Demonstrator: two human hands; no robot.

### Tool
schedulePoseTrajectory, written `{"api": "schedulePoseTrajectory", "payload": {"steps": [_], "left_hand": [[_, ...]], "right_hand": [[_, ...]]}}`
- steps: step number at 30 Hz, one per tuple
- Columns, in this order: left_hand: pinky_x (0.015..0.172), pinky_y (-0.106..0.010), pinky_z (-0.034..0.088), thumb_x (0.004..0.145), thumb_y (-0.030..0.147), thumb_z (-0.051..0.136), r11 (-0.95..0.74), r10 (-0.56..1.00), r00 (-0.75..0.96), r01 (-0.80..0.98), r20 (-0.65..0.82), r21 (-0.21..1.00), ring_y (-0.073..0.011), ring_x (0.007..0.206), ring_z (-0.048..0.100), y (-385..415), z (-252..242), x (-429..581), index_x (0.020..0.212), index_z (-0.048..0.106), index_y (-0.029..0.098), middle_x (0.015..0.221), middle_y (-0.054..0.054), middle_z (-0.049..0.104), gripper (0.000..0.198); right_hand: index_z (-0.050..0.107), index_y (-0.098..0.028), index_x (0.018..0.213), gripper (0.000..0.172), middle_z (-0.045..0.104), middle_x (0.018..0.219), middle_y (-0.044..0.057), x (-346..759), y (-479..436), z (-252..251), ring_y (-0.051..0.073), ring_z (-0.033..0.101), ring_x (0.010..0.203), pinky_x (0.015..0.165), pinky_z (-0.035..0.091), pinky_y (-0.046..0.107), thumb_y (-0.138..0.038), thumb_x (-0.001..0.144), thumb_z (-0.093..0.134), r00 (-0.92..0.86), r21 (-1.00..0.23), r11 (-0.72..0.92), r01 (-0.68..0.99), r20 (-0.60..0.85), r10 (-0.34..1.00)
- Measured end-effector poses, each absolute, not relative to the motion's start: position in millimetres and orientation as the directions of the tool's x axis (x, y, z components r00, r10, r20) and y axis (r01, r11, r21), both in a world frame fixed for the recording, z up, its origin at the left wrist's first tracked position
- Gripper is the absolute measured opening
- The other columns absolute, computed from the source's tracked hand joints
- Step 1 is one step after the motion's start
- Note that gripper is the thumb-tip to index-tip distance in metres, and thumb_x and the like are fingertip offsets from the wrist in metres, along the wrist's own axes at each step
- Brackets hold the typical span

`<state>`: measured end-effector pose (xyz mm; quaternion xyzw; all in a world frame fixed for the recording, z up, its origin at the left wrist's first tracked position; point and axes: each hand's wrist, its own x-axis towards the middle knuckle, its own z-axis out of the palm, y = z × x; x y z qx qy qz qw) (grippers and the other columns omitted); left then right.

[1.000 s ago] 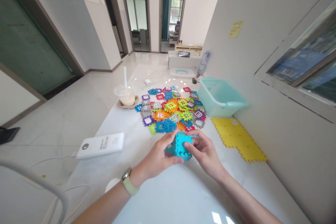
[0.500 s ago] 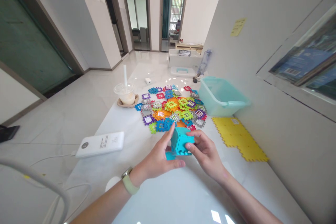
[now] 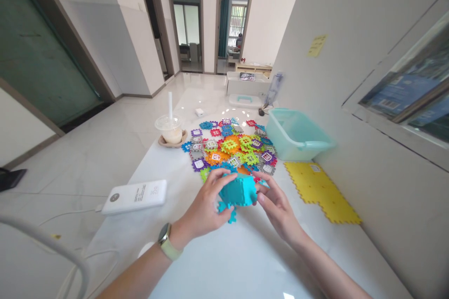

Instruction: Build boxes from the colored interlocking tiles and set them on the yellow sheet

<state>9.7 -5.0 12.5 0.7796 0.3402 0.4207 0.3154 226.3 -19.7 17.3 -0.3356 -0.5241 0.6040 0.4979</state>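
Well, our pale room opens onto doorways at the top of the frame, and the table (image 3: 224, 261) runs up the middle. At centre lies the tile pile (image 3: 231, 147), with a bin (image 3: 294, 133) to its right. Just below the pile we hold a cube (image 3: 238, 190): left hand (image 3: 203, 205) wraps its left face, right hand (image 3: 277, 205) grips its right, both equally near.

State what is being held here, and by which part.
The teal cube of toothed tiles is held between the left hand, on its left side, and the right hand, on its right side.
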Motion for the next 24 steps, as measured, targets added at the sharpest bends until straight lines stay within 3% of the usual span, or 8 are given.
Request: {"api": "schedulePoseTrajectory", "payload": {"steps": [3,5,9,12,14,16,19,24], "left_hand": [[0.115,-0.046,0.033,0.075,0.0,0.059,-0.613,0.759,0.448,0.247,0.472,0.751,-0.0279,0.137,0.04,-5.6,8.8,9.6,0.148,0.034,0.033,0.146,-0.008,0.043,0.084],[0.115,-0.047,0.033,0.077,-0.001,0.057,-0.544,0.796,0.427,0.194,0.429,0.816,-0.0278,0.139,0.038,-7.3,3.6,13.0,0.152,0.026,0.035,0.15,-0.008,0.041,0.088],[0.099,-0.041,0.05,0.081,0.007,0.061,-0.136,0.919,0.362,-0.086,0.158,0.987,-0.0319,0.141,0.033,-10.4,-0.7,20.6,0.153,0.02,0.038,0.159,-0.008,0.025,0.089],[0.088,-0.039,0.055,0.076,0.012,0.068,0.202,0.854,0.52,-0.36,0.016,0.911,-0.0334,0.13,0.046,-11.3,4.8,22.2,0.15,0.027,0.039,0.157,-0.008,0.027,0.089],[0.089,-0.041,0.054,0.076,0.015,0.071,0.31,0.811,0.585,-0.437,0.005,0.844,-0.0312,0.124,0.052,-11.8,9.5,22.1,0.15,0.028,0.041,0.152,-0.008,0.036,0.089],[0.089,-0.041,0.054,0.08,0.02,0.074,0.317,0.821,0.571,-0.443,-0.009,0.838,-0.0295,0.122,0.053,-12.3,11.9,22.4,0.15,0.027,0.042,0.146,-0.009,0.044,0.087],[0.09,-0.04,0.054,0.087,0.029,0.073,0.289,0.843,0.537,-0.407,-0.028,0.866,-0.0277,0.119,0.055,-12.2,9.7,24.1,0.151,0.028,0.041,0.139,-0.009,0.051,0.079],[0.091,-0.044,0.054,0.09,0.042,0.069,0.31,0.855,0.514,-0.409,-0.064,0.858,-0.0232,0.101,0.066,-8.5,1.3,26.6,0.15,0.033,0.041,0.129,-0.007,0.061,0.07]], "right_hand": [[0.05,-0.031,0.131,0.046,0.066,0.101,0.004,224.7,-18.6,13.1,0.018,0.062,0.087,0.078,0.051,0.032,-0.041,0.09,0.068,-0.324,-0.949,-0.036,-0.312,0.07,0.943],[0.055,-0.03,0.124,0.039,0.066,0.102,0.004,223.8,-19.7,10.6,0.018,0.062,0.086,0.076,0.052,0.032,-0.039,0.089,0.07,-0.335,-0.947,-0.04,-0.318,0.073,0.939],[0.062,-0.028,0.11,0.024,0.067,0.094,0.002,224.3,-23.3,12.1,0.017,0.061,0.082,0.072,0.052,0.029,-0.036,0.089,0.07,-0.297,-0.965,0.046,-0.258,0.124,0.947],[0.067,-0.025,0.098,0.015,0.067,0.089,0.002,225.5,-24.4,15.0,0.017,0.06,0.08,0.073,0.049,0.028,-0.038,0.091,0.066,-0.291,-0.979,0.164,-0.124,0.194,0.937],[0.068,-0.024,0.093,0.016,0.067,0.086,0.002,224.6,-24.3,15.8,0.016,0.059,0.08,0.075,0.048,0.027,-0.04,0.094,0.062,-0.28,-0.976,0.214,-0.038,0.216,0.935],[0.066,-0.026,0.1,0.019,0.069,0.091,0.002,221.2,-24.4,16.0,0.017,0.061,0.083,0.078,0.048,0.028,-0.042,0.096,0.058,-0.263,-0.981,0.194,-0.02,0.192,0.945],[0.054,-0.028,0.116,0.026,0.071,0.096,0.002,213.1,-25.8,17.1,0.016,0.064,0.082,0.076,0.051,0.029,-0.045,0.096,0.057,-0.234,-0.988,0.091,-0.122,0.118,0.965],[0.047,-0.026,0.106,0.031,0.072,0.079,-0.001,204.0,-28.2,19.7,0.014,0.065,0.068,0.068,0.051,0.026,-0.043,0.09,0.067,-0.166,-0.972,-0.017,-0.233,0.023,0.986]]}}
